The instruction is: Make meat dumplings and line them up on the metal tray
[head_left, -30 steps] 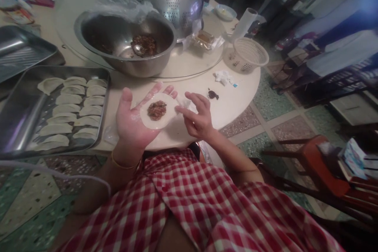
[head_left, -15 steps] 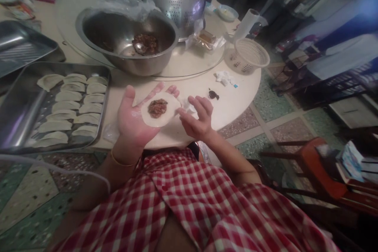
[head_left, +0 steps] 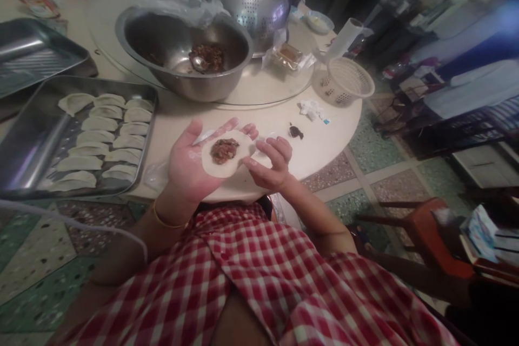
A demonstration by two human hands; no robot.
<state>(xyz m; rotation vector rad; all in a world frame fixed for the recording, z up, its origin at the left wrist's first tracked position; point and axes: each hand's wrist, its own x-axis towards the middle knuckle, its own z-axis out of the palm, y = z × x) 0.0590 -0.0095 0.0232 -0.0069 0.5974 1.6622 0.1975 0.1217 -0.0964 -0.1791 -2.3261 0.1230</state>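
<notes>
My left hand is palm up, fingers extended, bearing a round white dumpling wrapper. A mound of minced filling sits near the middle of the wrapper, which lies flat and unfolded. At its right edge is my right hand, the thumb tip at the rim and the fingers loosely curled, apart from the thumb. Left of my hands, a metal tray holds several folded dumplings in rows. Beyond them stands a steel bowl with more filling and a spoon in it.
Behind the bowl rises a large metal colander. A white plastic basket, crumpled tissue and a dark scrap are on the table's right side. Another metal tray is at far left. An orange chair stands right.
My right thumb has come to the wrapper's edge, and the right fingers have curled a little more. The whole view has shifted slightly; the wrapper is still flat on my left hand.
</notes>
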